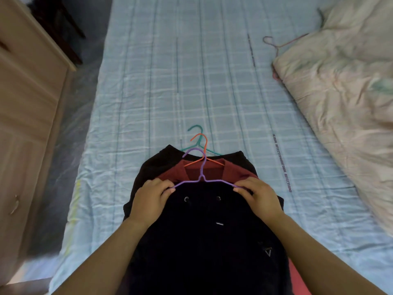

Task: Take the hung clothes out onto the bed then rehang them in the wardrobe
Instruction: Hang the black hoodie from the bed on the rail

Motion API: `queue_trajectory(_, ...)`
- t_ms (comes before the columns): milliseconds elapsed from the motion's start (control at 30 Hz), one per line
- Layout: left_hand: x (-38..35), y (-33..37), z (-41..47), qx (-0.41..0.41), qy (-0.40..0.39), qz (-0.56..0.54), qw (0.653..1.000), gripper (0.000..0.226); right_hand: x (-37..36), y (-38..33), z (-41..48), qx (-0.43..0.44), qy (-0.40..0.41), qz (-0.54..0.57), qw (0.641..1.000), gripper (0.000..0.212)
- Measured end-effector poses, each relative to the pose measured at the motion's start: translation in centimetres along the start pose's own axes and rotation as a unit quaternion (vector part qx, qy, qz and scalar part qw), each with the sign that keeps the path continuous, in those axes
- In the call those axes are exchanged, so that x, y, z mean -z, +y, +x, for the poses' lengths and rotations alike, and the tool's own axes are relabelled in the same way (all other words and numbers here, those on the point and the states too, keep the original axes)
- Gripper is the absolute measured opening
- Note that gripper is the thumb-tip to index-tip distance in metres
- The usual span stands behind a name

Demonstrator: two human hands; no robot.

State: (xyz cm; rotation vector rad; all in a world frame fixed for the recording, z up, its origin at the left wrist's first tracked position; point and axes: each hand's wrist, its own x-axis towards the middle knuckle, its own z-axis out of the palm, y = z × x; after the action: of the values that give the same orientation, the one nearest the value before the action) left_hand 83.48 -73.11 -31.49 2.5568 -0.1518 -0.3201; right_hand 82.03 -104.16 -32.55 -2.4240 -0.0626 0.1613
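Note:
A stack of hung clothes lies on the light blue checked bed (191,71). On top is a dark navy garment (204,235) on a purple hanger (202,171). Under it shows a maroon garment (236,172) on an orange hanger (202,141), then a black garment (157,160) on a teal hanger (196,129). My left hand (150,199) pinches the left shoulder of the navy garment at the purple hanger's left arm. My right hand (258,196) pinches the right shoulder at the hanger's right arm.
A cream duvet (340,86) is bunched along the bed's right side, with a pink hanger (274,45) sticking out from under it. A light wooden cabinet (27,107) stands left of the bed, with a narrow floor gap between them.

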Motion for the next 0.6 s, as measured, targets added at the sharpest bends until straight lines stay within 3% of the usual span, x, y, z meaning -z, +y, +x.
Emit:
queue_trajectory(200,3.6,1.2,-5.0,-0.071,0.032,-0.051,0.996,0.031,4.0,-6.4,-7.0,0.050,0.109,-0.018,0.993,0.020)
queue_trajectory(400,5.8,3.6,-8.8,-0.139,0.064,-0.061,0.986,0.042,6.8,-11.1,-15.6,0.092,0.213,-0.039,0.972,0.023)
queue_trajectory(600,8.5,7.4,-12.7,-0.167,0.112,-0.062,0.978,0.043,9.7,-13.0,-21.2,0.117,0.216,-0.077,0.966,0.033)
